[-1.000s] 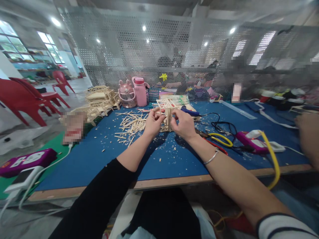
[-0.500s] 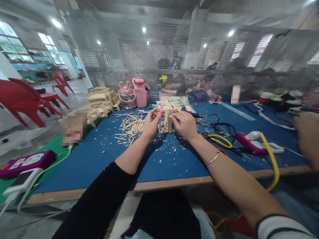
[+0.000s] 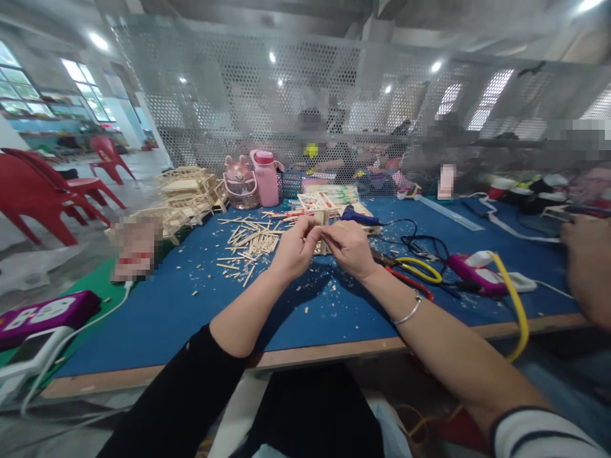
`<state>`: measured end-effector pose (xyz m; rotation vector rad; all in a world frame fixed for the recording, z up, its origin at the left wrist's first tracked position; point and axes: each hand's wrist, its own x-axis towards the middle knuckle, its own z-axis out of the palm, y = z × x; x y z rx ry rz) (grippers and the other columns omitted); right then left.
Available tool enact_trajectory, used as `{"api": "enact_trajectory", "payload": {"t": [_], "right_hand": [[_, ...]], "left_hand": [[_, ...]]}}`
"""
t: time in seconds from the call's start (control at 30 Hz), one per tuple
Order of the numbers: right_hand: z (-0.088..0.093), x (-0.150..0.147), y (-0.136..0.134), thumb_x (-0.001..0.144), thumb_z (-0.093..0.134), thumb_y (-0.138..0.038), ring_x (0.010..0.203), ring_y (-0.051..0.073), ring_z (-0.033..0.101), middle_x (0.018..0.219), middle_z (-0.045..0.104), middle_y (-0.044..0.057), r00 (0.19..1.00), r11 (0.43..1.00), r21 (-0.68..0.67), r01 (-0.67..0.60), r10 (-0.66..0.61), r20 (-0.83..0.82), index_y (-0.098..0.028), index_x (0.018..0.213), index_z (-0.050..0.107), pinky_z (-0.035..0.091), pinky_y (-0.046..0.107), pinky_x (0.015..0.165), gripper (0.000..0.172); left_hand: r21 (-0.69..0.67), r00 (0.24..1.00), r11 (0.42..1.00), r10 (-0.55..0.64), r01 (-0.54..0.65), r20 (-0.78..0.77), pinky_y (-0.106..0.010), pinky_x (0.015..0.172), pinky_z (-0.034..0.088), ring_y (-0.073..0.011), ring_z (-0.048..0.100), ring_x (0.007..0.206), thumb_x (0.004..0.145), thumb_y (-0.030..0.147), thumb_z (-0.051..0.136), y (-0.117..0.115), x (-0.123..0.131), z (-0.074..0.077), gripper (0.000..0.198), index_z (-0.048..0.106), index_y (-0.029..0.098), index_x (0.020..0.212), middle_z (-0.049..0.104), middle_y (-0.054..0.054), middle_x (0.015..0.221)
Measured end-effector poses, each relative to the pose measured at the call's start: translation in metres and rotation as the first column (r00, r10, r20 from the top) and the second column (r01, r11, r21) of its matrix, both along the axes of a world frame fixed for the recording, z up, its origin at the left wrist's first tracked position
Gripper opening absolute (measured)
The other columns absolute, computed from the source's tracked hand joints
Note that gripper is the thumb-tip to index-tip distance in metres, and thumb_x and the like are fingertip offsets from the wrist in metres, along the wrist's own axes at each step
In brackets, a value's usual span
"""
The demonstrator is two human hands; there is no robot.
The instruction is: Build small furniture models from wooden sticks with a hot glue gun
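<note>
My left hand [image 3: 296, 247] and my right hand [image 3: 351, 246] meet at the fingertips above the blue mat. Both are closed in a pinch, and whatever is between the fingers is hidden or too small to make out. Just behind them stands a small wooden stick frame [image 3: 321, 218], upright and mostly covered by my hands. To the left lies a loose heap of thin wooden sticks [image 3: 258, 243]. A blue-handled glue gun [image 3: 361, 217] rests behind my right hand. Pliers with red and yellow handles [image 3: 422, 272] lie to its right.
Stacked wooden stick models [image 3: 188, 191] stand at the back left, beside a pink bottle [image 3: 268, 181] and a clear pink jug [image 3: 240, 184]. Purple power strips [image 3: 50, 316] with cables sit at both sides. A perforated metal screen [image 3: 267, 108] closes the back. Another person's hand [image 3: 589, 261] is at far right.
My hands have come off the sides of the stick frame and moved together in front of it, fingertips now touching. The view has shifted slightly.
</note>
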<state>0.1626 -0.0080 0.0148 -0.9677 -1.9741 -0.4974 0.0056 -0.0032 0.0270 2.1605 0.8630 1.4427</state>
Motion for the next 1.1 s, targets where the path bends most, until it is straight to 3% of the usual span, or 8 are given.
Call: {"api": "enact_trajectory", "payload": {"t": [0.33,0.47,0.6,0.7,0.8,0.93,1.03,1.1], "right_hand": [[-0.004,-0.003,0.000,0.090,0.047,-0.030,0.073,0.016,0.053,0.074,0.064,0.004,0.997,0.997,0.075,-0.035,0.041,-0.069,-0.019,0.090,0.068,0.034,0.029,0.072,0.023],[0.000,0.005,0.004,0.086,0.054,-0.034,0.071,0.015,0.053,0.075,0.061,0.003,0.953,0.997,0.062,-0.045,0.062,-0.298,-0.017,0.099,0.062,0.039,0.027,0.070,0.023],[-0.002,0.029,0.019,0.086,0.049,-0.034,0.068,0.014,0.051,0.078,0.057,0.002,0.871,0.999,-0.038,0.025,-0.041,-0.489,-0.016,0.103,0.057,0.043,0.026,0.068,0.026],[-0.002,0.048,0.035,0.085,0.047,-0.031,0.073,0.016,0.054,0.081,0.058,0.003,0.871,0.981,-0.140,0.137,-0.186,-0.454,-0.017,0.101,0.057,0.043,0.027,0.072,0.024],[0.004,0.062,0.050,0.083,0.046,-0.027,0.087,0.019,0.055,0.093,0.061,0.008,0.891,0.916,-0.271,0.296,-0.367,-0.268,-0.017,0.103,0.058,0.042,0.030,0.080,0.026],[0.008,0.075,0.070,0.081,0.048,-0.027,0.103,0.026,0.053,0.113,0.058,0.014,0.802,0.699,-0.461,0.547,-0.595,0.051,-0.017,0.115,0.055,0.040,0.036,0.086,0.036],[0.002,0.082,0.080,0.082,0.046,-0.030,0.105,0.028,0.053,0.115,0.058,0.014,0.742,0.577,-0.528,0.623,-0.649,0.166,-0.017,0.119,0.052,0.039,0.042,0.088,0.039],[-0.005,0.084,0.083,0.083,0.044,-0.029,0.102,0.028,0.056,0.112,0.060,0.014,0.734,0.547,-0.541,0.639,-0.645,0.214,-0.017,0.118,0.052,0.040,0.042,0.086,0.037]], "left_hand": [[-0.099,0.991,0.987,0.118,-0.124,-0.067,-0.025,0.056,0.034,-0.0126,0.048,0.055,0.088,0.042,0.041,0.003,0.000,-0.005,0.040,0.053,0.018,0.058,0.054,0.000,0.055],[-0.269,0.968,0.959,0.146,-0.088,0.205,-0.022,0.051,0.034,-0.0092,0.045,0.051,0.083,0.041,0.049,0.010,-0.004,0.000,0.029,0.055,0.018,0.067,0.055,0.002,0.059],[-0.564,0.676,0.796,0.293,0.219,0.676,-0.015,0.042,0.031,-0.0048,0.043,0.047,0.077,0.028,0.056,0.027,-0.013,0.004,0.014,0.050,0.016,0.075,0.053,0.003,0.064],[-0.661,0.543,0.647,0.423,0.379,0.725,-0.012,0.041,0.032,-0.0031,0.041,0.044,0.075,0.011,0.046,0.037,-0.021,0.003,0.009,0.043,0.014,0.067,0.046,0.003,0.057],[-0.700,0.592,0.587,0.415,0.406,0.691,-0.013,0.040,0.031,-0.0035,0.039,0.042,0.072,0.008,0.043,0.042,-0.026,0.000,0.012,0.041,0.014,0.063,0.042,0.003,0.053],[-0.747,0.741,0.577,0.332,0.331,0.584,-0.016,0.036,0.021,-0.0031,0.024,0.036,0.067,0.011,0.054,0.042,-0.030,-0.009,0.007,0.050,0.014,0.063,0.033,0.008,0.046],[-0.702,0.973,0.712,0.138,0.031,0.184,-0.018,0.046,0.032,-0.0051,0.041,0.046,0.057,0.012,0.068,0.040,-0.032,-0.016,0.023,0.064,0.014,0.080,0.053,0.005,0.057],[-0.571,0.984,0.812,0.029,-0.124,-0.173,-0.021,0.060,0.040,-0.0102,0.054,0.063,0.057,0.022,0.073,0.040,-0.031,-0.020,0.034,0.068,0.015,0.090,0.065,0.000,0.076]]}}
